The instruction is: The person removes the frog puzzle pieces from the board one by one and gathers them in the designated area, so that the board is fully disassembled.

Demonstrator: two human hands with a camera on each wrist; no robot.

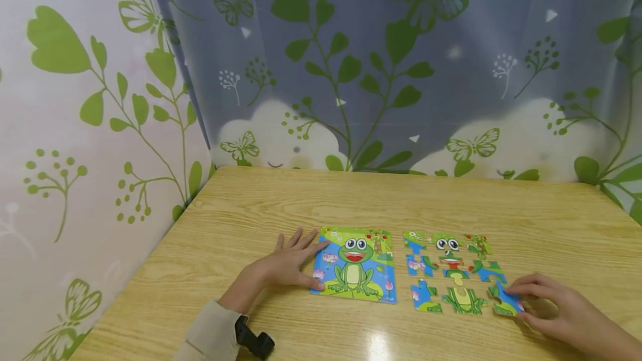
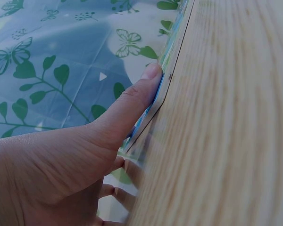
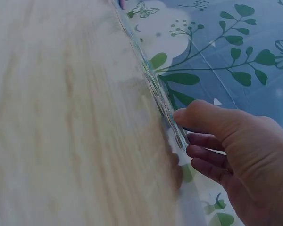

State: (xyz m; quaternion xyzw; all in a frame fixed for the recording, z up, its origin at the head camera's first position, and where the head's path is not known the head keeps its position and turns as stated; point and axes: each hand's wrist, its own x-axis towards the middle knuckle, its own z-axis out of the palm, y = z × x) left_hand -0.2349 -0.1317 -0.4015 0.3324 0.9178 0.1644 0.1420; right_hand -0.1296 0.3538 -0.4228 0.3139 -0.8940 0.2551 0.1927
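Note:
A square frog picture board [image 1: 354,288] lies flat on the table. My left hand [image 1: 287,266] rests at its left side with fingers spread, index finger and thumb on the board. In the left wrist view the thumb [image 2: 132,101] presses against the board's edge. To the right, loose frog jigsaw pieces [image 1: 457,263] lie face up in three rows, small gaps between them. My right hand [image 1: 567,308] pinches the bottom right jigsaw piece [image 1: 506,302] between thumb and index finger, low at the table. The right wrist view shows the thumb [image 3: 203,115] right at the pieces' edge.
The wooden table [image 1: 281,199] runs back to a blue patterned curtain [image 1: 341,71]. A pale curtain with green leaves [image 1: 100,144] hangs along the left side. A black strap with a small device [image 1: 254,340] sits on the left wrist, by a beige sleeve [image 1: 213,330].

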